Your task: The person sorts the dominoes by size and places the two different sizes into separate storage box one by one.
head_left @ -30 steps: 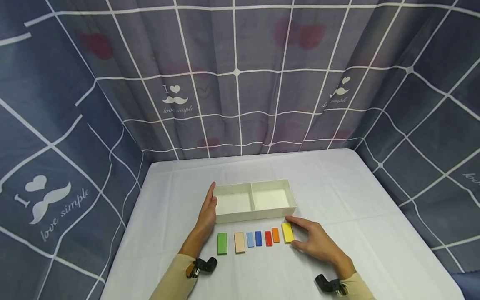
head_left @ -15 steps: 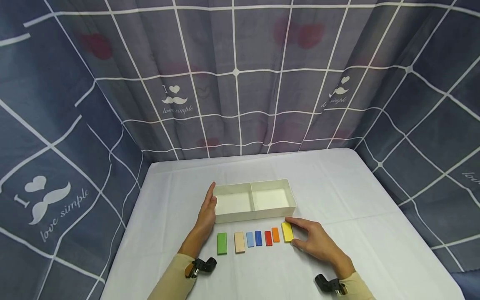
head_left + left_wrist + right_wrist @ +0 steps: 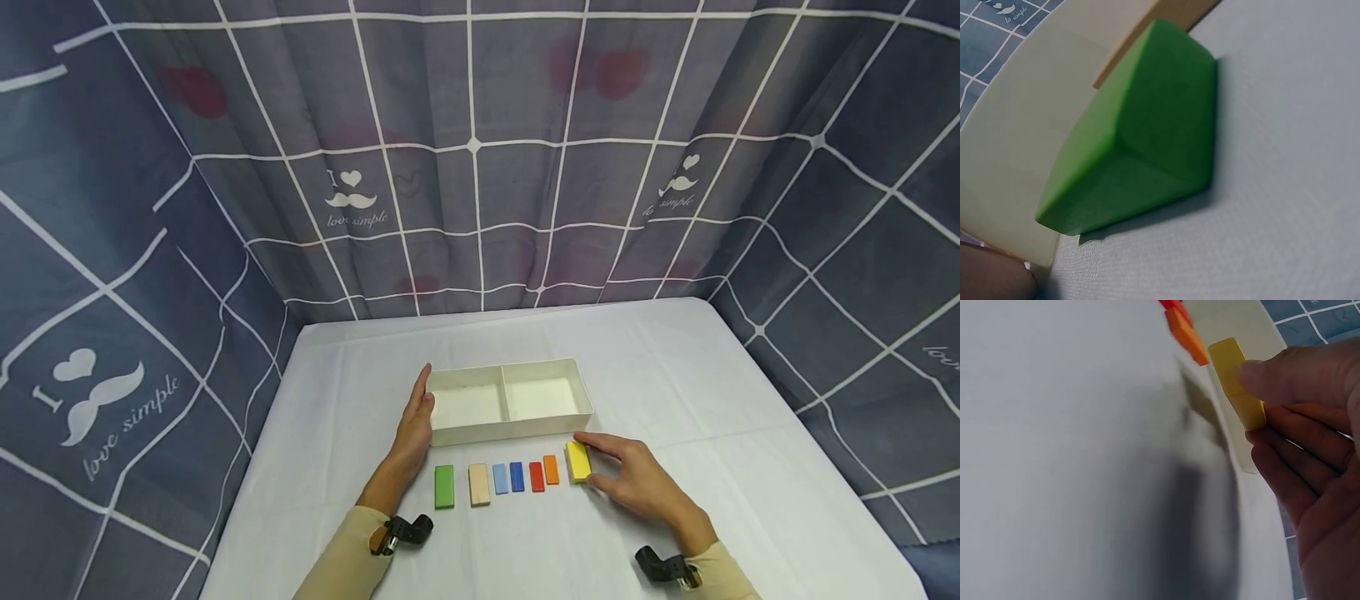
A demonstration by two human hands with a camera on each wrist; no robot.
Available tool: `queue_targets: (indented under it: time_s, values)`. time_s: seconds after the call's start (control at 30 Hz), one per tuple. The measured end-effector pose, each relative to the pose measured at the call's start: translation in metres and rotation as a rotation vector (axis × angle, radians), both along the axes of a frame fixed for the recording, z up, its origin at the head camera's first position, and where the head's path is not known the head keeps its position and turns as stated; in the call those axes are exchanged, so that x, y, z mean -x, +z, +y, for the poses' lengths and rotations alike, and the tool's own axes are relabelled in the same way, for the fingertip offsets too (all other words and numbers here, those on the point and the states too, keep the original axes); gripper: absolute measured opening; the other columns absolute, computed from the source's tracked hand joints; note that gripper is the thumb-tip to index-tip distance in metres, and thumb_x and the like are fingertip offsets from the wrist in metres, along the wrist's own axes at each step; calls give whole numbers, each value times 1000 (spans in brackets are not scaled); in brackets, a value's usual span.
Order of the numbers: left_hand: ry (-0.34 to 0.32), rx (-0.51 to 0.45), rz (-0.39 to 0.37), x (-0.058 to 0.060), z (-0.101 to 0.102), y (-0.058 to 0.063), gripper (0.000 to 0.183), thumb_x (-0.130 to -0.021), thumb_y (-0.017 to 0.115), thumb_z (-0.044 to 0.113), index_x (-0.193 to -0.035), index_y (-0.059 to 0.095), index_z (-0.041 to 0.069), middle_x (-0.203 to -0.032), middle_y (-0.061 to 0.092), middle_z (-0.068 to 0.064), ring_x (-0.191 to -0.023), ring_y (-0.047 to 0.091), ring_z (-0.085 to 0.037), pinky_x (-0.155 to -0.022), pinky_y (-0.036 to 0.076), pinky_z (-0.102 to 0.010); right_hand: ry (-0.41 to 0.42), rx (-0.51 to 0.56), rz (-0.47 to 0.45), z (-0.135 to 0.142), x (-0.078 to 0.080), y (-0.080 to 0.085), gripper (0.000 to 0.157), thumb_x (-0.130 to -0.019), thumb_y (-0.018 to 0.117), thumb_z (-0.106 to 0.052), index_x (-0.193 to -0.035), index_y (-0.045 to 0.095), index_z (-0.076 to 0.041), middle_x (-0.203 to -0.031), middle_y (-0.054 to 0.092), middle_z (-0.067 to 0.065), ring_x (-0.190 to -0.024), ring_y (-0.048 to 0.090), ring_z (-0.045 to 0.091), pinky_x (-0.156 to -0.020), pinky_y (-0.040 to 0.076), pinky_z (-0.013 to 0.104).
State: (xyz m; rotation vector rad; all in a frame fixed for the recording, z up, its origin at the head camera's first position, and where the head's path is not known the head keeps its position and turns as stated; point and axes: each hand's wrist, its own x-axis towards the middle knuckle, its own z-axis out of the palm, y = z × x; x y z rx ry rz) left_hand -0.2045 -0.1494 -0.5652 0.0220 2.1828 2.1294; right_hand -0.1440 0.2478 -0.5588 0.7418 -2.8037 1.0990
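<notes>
Between thumb and fingers, my right hand (image 3: 647, 482) pinches a yellow block (image 3: 578, 462). The right wrist view shows this yellow block (image 3: 1235, 381) raised off the cloth, its shadow apart from it. At the left end of a cream two-compartment box (image 3: 510, 431), my left hand (image 3: 409, 442) rests with its fingers straight along the wall. Both compartments hold nothing. Close to the left wrist lies a green block (image 3: 444, 487), which fills much of the left wrist view, with a wooden block (image 3: 1147, 31) behind it.
In front of the box, a row of blocks runs along the white tablecloth (image 3: 637, 350): natural wood (image 3: 479, 485), light blue (image 3: 500, 479), dark blue (image 3: 517, 477), red (image 3: 536, 477) and orange (image 3: 551, 470). Dark checked curtains (image 3: 517, 192) surround the table.
The yellow block, in my right hand's pinch, has come up off the cloth and shifted slightly right and away from me. My left hand and the box stay in place.
</notes>
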Motion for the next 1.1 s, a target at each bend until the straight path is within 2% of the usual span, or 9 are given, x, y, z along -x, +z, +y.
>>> queue_targets:
  time_s: [0.13, 0.3, 0.5, 0.6, 0.73, 0.87, 1.1]
  values:
    - [0, -7, 2, 0, 0, 0, 58, -121, 26, 28, -177, 13, 40, -186, 10, -4, -172, 0, -33, -137, -2, -64, 22, 5, 37, 3, -1, 12, 66, -83, 94, -4, -145, 71, -9, -142, 75, 3, -126, 75, 26, -107, 61, 40]
    - [2, -12, 1, 0, 1, -1, 58, -121, 25, 26, -178, 12, 35, -185, 12, -6, -172, 2, -33, -137, -1, -64, 60, 39, 34, 6, 0, 28, 66, -84, 93, -4, -145, 71, -10, -144, 74, 0, -126, 74, 24, -107, 61, 37]
    - [8, -12, 7, -2, 2, -1, 58, -121, 25, 27, -177, 13, 35, -185, 13, -7, -172, 2, -33, -137, -1, -64, 92, 100, 50, 10, 7, 43, 70, -84, 91, 3, -148, 69, -14, -147, 72, -1, -128, 74, 25, -111, 52, 19]
    - [7, -17, 11, -2, 2, 1, 58, -121, 25, 27, -178, 13, 35, -185, 12, -7, -172, 2, -33, -137, -1, -64, 94, 88, 76, 11, 12, 48, 70, -84, 92, 1, -149, 69, -14, -147, 72, -1, -128, 74, 26, -111, 49, 15]
    - [8, -23, 12, -2, 2, 1, 58, -121, 25, 26, -178, 13, 33, -186, 12, -7, -172, 1, -33, -137, -1, -63, 92, 50, 105, 10, 20, 53, 70, -84, 94, -3, -148, 70, -15, -147, 72, -2, -129, 74, 25, -111, 52, 19]
    - [6, -27, 11, -2, 2, 1, 58, -121, 25, 25, -178, 12, 33, -186, 11, -6, -172, 1, -33, -137, -1, -64, 99, 26, 122, 7, 28, 57, 69, -84, 94, -5, -148, 70, -14, -147, 72, -2, -130, 73, 25, -111, 57, 28]
    - [-1, -23, 15, -1, 1, -1, 58, -122, 24, 25, -177, 13, 39, -186, 11, -7, -172, 1, -34, -136, -1, -65, 110, 17, 140, 0, 42, 59, 65, -85, 92, -6, -147, 70, -12, -147, 72, 0, -129, 74, 28, -110, 59, 37]
